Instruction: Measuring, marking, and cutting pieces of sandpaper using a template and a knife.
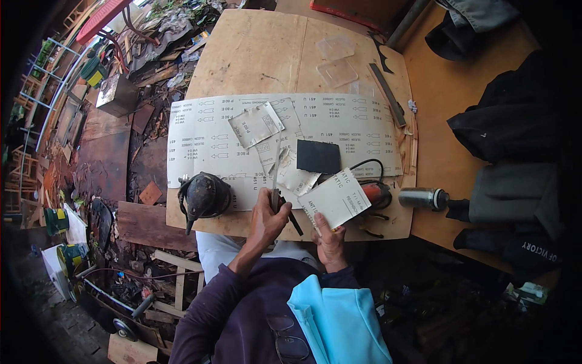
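My left hand (267, 218) is closed around a thin, pale blade-like tool (277, 173) that points away from me. A black bar (294, 222) sticks out beside its fingers; whether it belongs to the tool I cannot tell. Pinched by its near edge in my right hand (331, 244) is a piece of sandpaper (336, 203), pale printed back up. Just beyond lies a dark square of sandpaper (319, 156), grit side up. Cut, creased sandpaper pieces (257, 125) lie on large sandpaper sheets (200, 136) spread over the wooden board (254, 54).
A black rounded power tool (207, 195) stands left of my left hand. Right of the held sandpaper is a red, corded tool (377, 194), partly covered. Farther right lie a metal flask (418, 198) and dark clothes (515, 194). A metal bar (388, 95) and clear plastic lids (337, 73) lie farther back.
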The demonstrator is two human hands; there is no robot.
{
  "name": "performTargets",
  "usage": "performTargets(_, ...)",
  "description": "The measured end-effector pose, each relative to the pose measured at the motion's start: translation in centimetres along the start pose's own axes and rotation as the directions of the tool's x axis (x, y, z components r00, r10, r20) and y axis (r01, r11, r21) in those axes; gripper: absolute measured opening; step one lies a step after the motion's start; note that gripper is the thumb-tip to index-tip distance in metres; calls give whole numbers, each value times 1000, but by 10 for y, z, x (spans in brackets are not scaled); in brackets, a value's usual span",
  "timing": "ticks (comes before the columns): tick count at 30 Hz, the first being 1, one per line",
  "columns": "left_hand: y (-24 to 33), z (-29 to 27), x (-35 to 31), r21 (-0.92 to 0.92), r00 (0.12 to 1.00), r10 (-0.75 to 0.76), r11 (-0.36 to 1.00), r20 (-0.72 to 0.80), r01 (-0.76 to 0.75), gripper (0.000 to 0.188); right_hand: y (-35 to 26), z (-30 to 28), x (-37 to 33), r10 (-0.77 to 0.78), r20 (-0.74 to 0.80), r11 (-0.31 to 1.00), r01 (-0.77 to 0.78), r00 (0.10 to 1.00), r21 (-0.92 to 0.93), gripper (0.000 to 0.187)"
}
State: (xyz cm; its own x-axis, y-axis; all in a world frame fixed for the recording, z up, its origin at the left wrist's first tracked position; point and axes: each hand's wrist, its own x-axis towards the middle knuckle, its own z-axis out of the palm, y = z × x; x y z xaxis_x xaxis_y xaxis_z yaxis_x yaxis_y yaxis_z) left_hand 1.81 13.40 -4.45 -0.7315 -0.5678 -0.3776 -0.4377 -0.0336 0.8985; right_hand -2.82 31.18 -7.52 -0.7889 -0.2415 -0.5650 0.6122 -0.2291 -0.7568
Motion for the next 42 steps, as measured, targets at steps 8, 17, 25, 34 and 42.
performTargets(8,-40,-53,46,700,951,304,667,56,-254,34,-50,-72,33,-341,13,886,326,940,-331,27)
performTargets(17,-40,-54,58,822,967,251,544,32,-168,36,-72,-99,4,-225,-69,961,210,972,-180,21)
performTargets(25,2,45,110,623,643,498,235,582,-746,61,-50,-127,-3,-210,-74,973,200,975,-115,26)
performTargets(34,8,39,175,604,602,574,220,555,-766,18,-41,-101,-11,-151,-31,983,147,988,-108,31)
performTargets(42,65,-2,80,55,970,149,985,193,-163,23,-42,-57,20,-25,86,999,23,996,25,17)
